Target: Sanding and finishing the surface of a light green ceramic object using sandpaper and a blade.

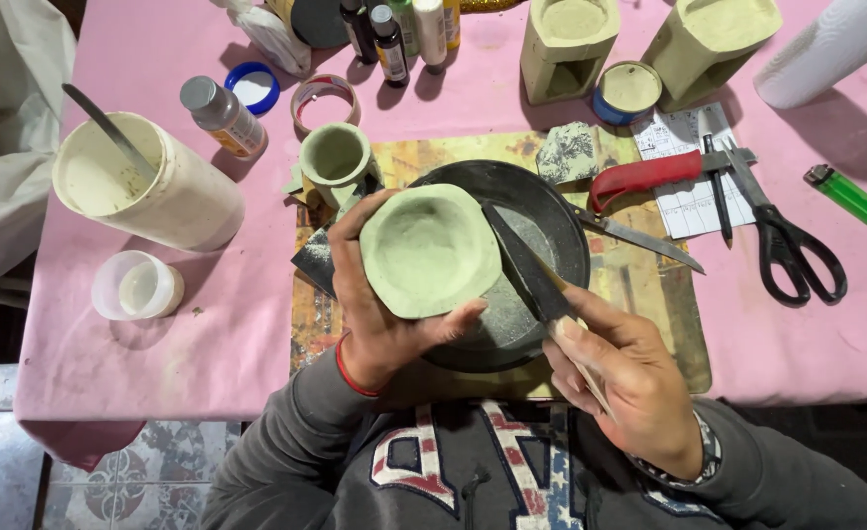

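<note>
Pink-clothed table (139,59), patterned mat (650,294), white tub (149,186), black scissors (792,245), green lighter (844,193)

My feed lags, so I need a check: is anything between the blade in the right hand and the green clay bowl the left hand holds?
Nothing visible. The left hand holds the green clay bowl over the dark pan; the right hand has the blade right at the bowl's right rim, with no object between them.

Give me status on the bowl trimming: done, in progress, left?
Done: grey dust lies in the black pan. In hand: left hand holds the pale green bowl above it; right hand sets the blade at its rim. Left: cannot tell how much rim remains.
</note>
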